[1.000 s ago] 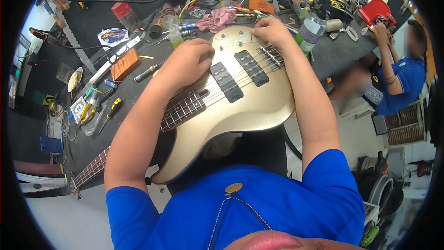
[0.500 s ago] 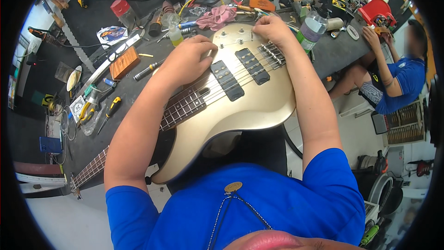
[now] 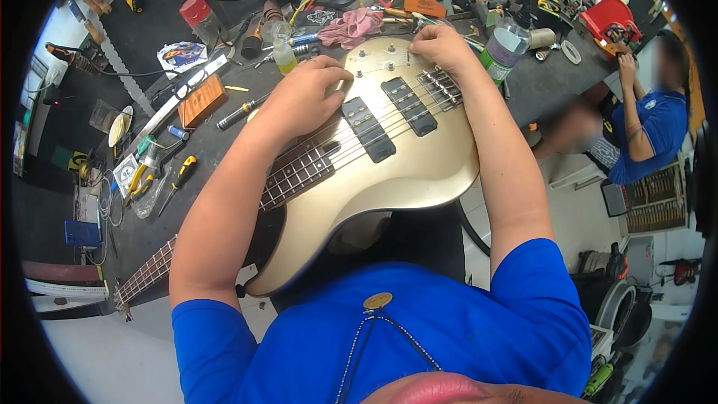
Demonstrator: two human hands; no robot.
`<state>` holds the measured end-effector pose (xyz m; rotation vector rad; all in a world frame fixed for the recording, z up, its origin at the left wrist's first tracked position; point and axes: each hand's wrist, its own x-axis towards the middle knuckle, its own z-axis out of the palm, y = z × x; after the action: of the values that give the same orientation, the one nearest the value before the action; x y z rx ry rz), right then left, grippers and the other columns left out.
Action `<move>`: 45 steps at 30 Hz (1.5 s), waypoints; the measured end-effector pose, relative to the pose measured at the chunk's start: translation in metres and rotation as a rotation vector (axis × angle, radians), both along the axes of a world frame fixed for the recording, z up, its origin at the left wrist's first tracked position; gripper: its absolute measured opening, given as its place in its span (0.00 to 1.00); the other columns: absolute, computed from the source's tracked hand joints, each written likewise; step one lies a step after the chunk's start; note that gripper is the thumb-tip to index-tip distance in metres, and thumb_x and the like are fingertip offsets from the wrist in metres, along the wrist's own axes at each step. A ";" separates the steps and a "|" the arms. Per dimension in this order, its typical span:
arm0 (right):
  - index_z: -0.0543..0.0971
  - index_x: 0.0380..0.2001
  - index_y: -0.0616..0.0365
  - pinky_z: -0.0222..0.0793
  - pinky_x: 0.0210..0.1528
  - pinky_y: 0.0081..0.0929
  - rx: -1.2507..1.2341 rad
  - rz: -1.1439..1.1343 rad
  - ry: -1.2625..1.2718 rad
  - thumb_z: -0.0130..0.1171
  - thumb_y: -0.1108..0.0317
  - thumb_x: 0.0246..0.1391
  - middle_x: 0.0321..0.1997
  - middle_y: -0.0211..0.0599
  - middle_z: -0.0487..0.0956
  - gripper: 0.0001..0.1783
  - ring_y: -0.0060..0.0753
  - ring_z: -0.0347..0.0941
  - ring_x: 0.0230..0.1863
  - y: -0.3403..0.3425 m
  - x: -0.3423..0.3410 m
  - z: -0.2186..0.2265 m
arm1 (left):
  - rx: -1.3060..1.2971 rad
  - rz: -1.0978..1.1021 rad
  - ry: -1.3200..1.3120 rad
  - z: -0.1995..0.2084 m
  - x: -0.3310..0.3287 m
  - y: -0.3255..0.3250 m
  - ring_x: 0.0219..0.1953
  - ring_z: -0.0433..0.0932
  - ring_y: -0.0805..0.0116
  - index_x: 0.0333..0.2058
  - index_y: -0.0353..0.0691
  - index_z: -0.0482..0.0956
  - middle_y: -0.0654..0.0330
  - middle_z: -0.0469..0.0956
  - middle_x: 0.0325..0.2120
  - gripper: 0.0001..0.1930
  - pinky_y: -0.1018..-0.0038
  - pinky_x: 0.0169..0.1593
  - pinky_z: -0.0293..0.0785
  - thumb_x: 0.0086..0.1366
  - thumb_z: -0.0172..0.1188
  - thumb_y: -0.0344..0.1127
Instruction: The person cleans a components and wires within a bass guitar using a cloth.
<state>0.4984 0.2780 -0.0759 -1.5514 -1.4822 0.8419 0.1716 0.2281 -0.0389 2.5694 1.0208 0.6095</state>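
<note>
A gold electric bass guitar (image 3: 434, 179) lies tilted across the bench edge and against me, its neck (image 3: 299, 173) running to the lower left. On its upper body sits a control plate (image 3: 374, 62) with several bare metal posts. My left hand (image 3: 314, 93) rests beside the plate's left edge, fingers bent and thumb apart, fingertips touching near the rim. At the plate's far right corner, my right hand (image 3: 441, 46) has thumb and fingers pinched together. Whatever small thing they hold there is hidden. Two black pickups (image 3: 368, 131) and the bridge (image 3: 443, 88) lie below the hands.
On the dark bench (image 3: 224, 150) lie a wooden block (image 3: 202, 101), a yellow-black screwdriver (image 3: 179, 176) and a pink cloth (image 3: 351, 28). A spray bottle (image 3: 505, 49) stands close to my right forearm. Another person (image 3: 647, 120) in blue sits at right near a red bin (image 3: 609, 19).
My hands and the bass stay nearly in place. The other person's hands have come closer together and moved slightly right.
</note>
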 end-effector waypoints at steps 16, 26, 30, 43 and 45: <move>0.86 0.32 0.61 0.70 0.37 0.29 -0.018 0.019 0.049 0.75 0.64 0.43 0.29 0.34 0.83 0.14 0.28 0.77 0.32 -0.003 0.003 0.001 | 0.024 -0.004 0.007 -0.003 0.001 0.000 0.60 0.78 0.51 0.54 0.37 0.85 0.52 0.79 0.57 0.18 0.62 0.64 0.75 0.65 0.63 0.28; 0.86 0.35 0.62 0.71 0.35 0.27 -0.035 0.039 -0.017 0.73 0.67 0.51 0.32 0.32 0.83 0.12 0.25 0.76 0.32 -0.001 -0.002 0.004 | 0.012 0.011 -0.050 -0.002 -0.003 0.000 0.54 0.81 0.53 0.55 0.37 0.84 0.52 0.81 0.54 0.19 0.63 0.59 0.77 0.65 0.64 0.29; 0.87 0.38 0.64 0.74 0.41 0.29 -0.004 0.030 0.037 0.71 0.62 0.52 0.35 0.37 0.85 0.16 0.28 0.79 0.36 0.003 -0.005 0.001 | -0.096 0.267 -0.193 0.024 -0.024 0.012 0.45 0.85 0.59 0.54 0.36 0.83 0.54 0.86 0.49 0.19 0.65 0.51 0.80 0.64 0.66 0.30; 0.90 0.41 0.56 0.80 0.51 0.38 -0.012 -0.061 -0.221 0.69 0.56 0.50 0.41 0.46 0.89 0.19 0.40 0.86 0.43 0.008 -0.013 0.001 | -0.105 0.534 0.292 0.011 -0.036 0.024 0.41 0.88 0.46 0.40 0.33 0.90 0.42 0.87 0.35 0.15 0.58 0.47 0.82 0.56 0.75 0.34; 0.90 0.40 0.58 0.81 0.51 0.37 -0.010 -0.075 -0.168 0.70 0.57 0.49 0.40 0.48 0.89 0.19 0.42 0.86 0.43 0.004 -0.011 0.001 | -0.071 0.483 0.312 0.003 -0.034 0.032 0.40 0.88 0.46 0.38 0.34 0.90 0.42 0.87 0.35 0.13 0.58 0.46 0.82 0.55 0.76 0.33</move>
<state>0.4871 0.2815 -0.0747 -1.7088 -1.5297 0.6903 0.1376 0.2603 -0.0363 2.4065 1.7598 0.2713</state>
